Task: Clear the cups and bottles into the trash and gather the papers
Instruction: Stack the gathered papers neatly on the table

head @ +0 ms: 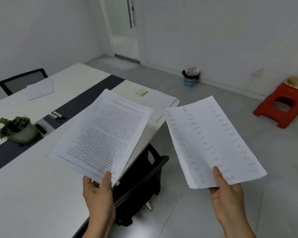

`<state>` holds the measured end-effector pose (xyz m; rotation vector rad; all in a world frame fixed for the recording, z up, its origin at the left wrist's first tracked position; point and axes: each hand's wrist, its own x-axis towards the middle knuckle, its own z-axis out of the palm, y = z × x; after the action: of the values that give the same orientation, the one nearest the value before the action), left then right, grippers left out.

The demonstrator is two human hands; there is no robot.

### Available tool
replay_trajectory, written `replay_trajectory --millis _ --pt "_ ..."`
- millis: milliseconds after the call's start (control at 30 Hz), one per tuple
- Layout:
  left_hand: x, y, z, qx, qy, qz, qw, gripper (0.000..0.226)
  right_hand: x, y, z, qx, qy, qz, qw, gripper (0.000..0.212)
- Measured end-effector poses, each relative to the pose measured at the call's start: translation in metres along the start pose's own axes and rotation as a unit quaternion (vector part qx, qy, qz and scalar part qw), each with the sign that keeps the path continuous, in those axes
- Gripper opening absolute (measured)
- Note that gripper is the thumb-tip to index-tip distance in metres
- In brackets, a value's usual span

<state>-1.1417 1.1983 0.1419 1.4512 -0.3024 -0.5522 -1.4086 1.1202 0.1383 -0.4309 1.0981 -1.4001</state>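
Above the near edge of the long white table (33, 194), my left hand (100, 191) pinches a white printed paper stack (102, 134) and my right hand (227, 191) pinches a white handwritten paper stack (211, 143), so I think joining them comes next.

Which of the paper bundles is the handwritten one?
The list bundle in the right hand, with sparse penned words; the text bundle in the left hand is densely printed.

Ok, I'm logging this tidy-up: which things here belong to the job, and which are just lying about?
Job: printed sheets in the left hand, handwritten sheets in the right hand, loose papers on the table, trash bin.
Lying about: potted plant, markers, sticky notes, red stool, black chair.
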Motion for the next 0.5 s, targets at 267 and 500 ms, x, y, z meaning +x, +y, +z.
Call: replay_trajectory --millis 267,500 --pt "0.008 0.003 0.136 -0.006 0.009 0.021 1.000 0.034 0.130 -0.070 0.007 -0.008 -0.022 0.013 1.000 0.041" --pt "0.078 -0.037 0.247 -0.027 0.049 -0.015 0.998 0.035 0.274 -0.075 0.038 -0.048 -0.033 0.038 0.998 0.041"
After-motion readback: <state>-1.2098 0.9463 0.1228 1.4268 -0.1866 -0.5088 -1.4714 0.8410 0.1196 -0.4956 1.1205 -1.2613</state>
